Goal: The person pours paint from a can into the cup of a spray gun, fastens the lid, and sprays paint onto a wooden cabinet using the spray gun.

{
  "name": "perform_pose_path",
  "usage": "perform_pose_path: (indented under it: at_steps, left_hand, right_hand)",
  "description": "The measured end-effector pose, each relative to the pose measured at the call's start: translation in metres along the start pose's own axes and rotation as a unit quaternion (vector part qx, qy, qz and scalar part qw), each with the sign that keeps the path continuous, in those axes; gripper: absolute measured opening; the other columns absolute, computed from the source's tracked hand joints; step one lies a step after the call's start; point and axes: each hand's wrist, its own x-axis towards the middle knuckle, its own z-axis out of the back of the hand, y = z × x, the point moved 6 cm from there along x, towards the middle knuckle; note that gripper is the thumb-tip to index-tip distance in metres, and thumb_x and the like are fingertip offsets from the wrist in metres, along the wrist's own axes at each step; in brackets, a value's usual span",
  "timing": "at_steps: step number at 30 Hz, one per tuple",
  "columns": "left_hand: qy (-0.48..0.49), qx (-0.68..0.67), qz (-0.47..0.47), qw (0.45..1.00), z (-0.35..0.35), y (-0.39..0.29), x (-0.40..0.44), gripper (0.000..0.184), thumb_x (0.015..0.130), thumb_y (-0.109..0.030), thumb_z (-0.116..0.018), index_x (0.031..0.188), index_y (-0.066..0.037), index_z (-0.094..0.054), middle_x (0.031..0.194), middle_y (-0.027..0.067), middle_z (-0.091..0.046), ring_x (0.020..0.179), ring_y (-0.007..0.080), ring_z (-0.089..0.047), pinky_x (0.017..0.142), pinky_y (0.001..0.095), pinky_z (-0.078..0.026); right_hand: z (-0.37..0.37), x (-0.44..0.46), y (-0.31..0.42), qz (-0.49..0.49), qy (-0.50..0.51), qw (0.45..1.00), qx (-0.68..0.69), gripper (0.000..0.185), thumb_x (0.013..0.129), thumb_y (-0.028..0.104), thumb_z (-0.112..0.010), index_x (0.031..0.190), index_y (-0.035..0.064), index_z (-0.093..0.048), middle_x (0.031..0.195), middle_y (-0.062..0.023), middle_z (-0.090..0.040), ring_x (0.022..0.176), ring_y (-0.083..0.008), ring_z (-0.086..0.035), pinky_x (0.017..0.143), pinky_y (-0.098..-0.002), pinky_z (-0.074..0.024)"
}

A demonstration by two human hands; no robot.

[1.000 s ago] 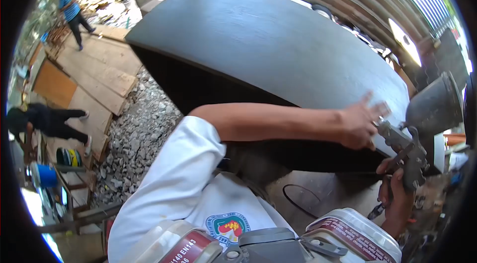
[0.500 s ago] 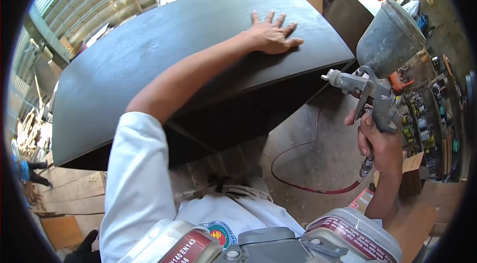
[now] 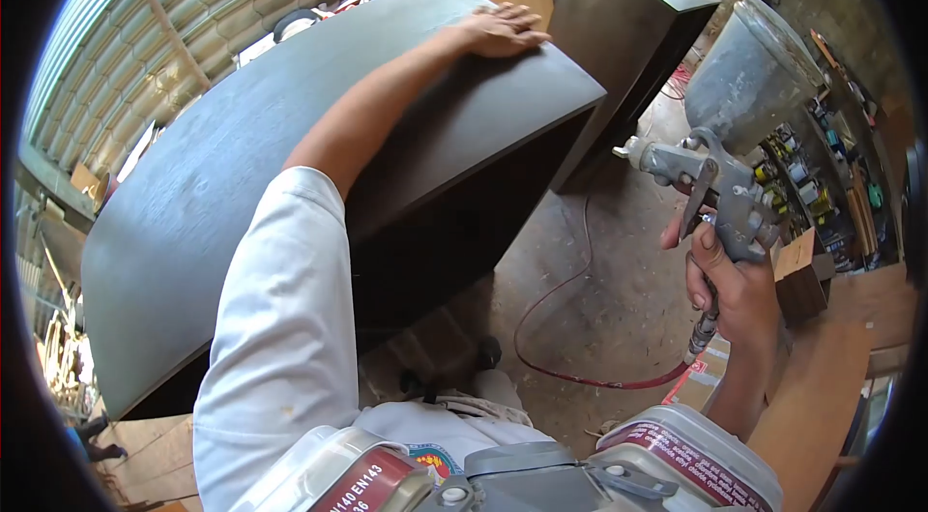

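Observation:
My left hand (image 3: pixel 505 29) lies flat on the far right part of a large dark cabinet's top panel (image 3: pixel 242 145), its fingers stretched out near the edge. The panel is smooth and grey-black, with a dark open side below it. On the right, my right hand (image 3: pixel 730 275) is wrapped round the handle of a spray gun (image 3: pixel 710 178). A grey, paint-stained cup (image 3: pixel 749 77) sits on top of the gun, and its nozzle points left. From under the handle a red air hose (image 3: pixel 599 382) runs down and loops over the floor.
A second dark cabinet (image 3: pixel 628 29) stands behind the first, to the right. Shelves with cans and tools (image 3: pixel 822 174) line the right wall. Cardboard boxes (image 3: pixel 802 270) stand low on the right. My respirator (image 3: pixel 522 473) covers the bottom of the view.
My left hand has slid toward the far edge of the panel, its fingers closer together. The view has shifted, showing more of the second cabinet. My right hand keeps its grip.

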Motion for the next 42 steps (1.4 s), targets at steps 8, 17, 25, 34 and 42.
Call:
perform_pose_path:
  at_steps: [8, 17, 25, 34, 42]
  left_hand:
    - [0.043, 0.042, 0.233, 0.971, -0.004, 0.190, -0.151, 0.056, 0.100, -0.062, -0.018, 0.151, -0.040, -0.027, 0.162, 0.0053, -0.015, 0.150, 0.0322, -0.009, 0.118, 0.0587, -0.012]
    - [0.053, -0.003, 0.457, 0.888, 0.074, 0.227, -0.472, 0.063, 0.099, -0.064, -0.023, 0.152, -0.032, -0.029, 0.160, 0.0111, -0.023, 0.148, 0.0328, -0.015, 0.119, 0.0550, -0.012]
    - [0.037, -0.016, 0.622, 0.782, 0.122, 0.185, -0.793, 0.088, 0.088, -0.079, -0.025, 0.156, -0.023, -0.020, 0.163, 0.0052, -0.011, 0.150, 0.0283, -0.008, 0.118, 0.0594, -0.007]
    - [0.042, 0.013, 0.718, 0.694, 0.170, 0.042, -0.957, 0.087, 0.091, -0.076, -0.025, 0.156, -0.018, -0.018, 0.163, 0.0089, -0.010, 0.150, 0.0298, -0.006, 0.119, 0.0547, -0.004]
    - [0.018, 0.031, 0.607, 0.794, 0.172, -0.087, -0.921, 0.079, 0.097, -0.067, -0.015, 0.155, -0.013, -0.021, 0.162, 0.0095, -0.016, 0.150, 0.0236, -0.011, 0.121, 0.0461, -0.005]
  right_hand:
    - [-0.100, -0.019, 0.032, 0.058, -0.002, 0.998, -0.008, 0.035, 0.096, 0.035, -0.063, 0.096, 0.0003, -0.065, 0.079, -0.0032, -0.065, 0.045, -0.0044, -0.043, 0.041, -0.0217, -0.0333]
    - [-0.187, -0.030, 0.067, 0.088, 0.182, 0.979, 0.000, 0.031, 0.096, 0.029, -0.062, 0.102, -0.0014, -0.064, 0.081, -0.0059, -0.065, 0.044, -0.0052, -0.043, 0.041, -0.0226, -0.0319]
    - [-0.325, -0.072, 0.109, 0.151, 0.380, 0.912, -0.001, 0.042, 0.096, 0.030, -0.060, 0.122, -0.0032, -0.056, 0.087, -0.0102, -0.065, 0.042, -0.0053, -0.042, 0.037, -0.0212, -0.0314]
    - [-0.415, -0.143, 0.143, 0.188, 0.525, 0.830, 0.003, 0.039, 0.097, 0.019, -0.057, 0.128, -0.0053, -0.053, 0.091, -0.0113, -0.065, 0.045, -0.0046, -0.042, 0.039, -0.0201, -0.0336]
    - [-0.426, -0.151, 0.145, 0.192, 0.535, 0.823, 0.000, 0.043, 0.095, 0.021, -0.059, 0.127, -0.0070, -0.052, 0.091, -0.0125, -0.065, 0.045, -0.0044, -0.042, 0.040, -0.0197, -0.0340]
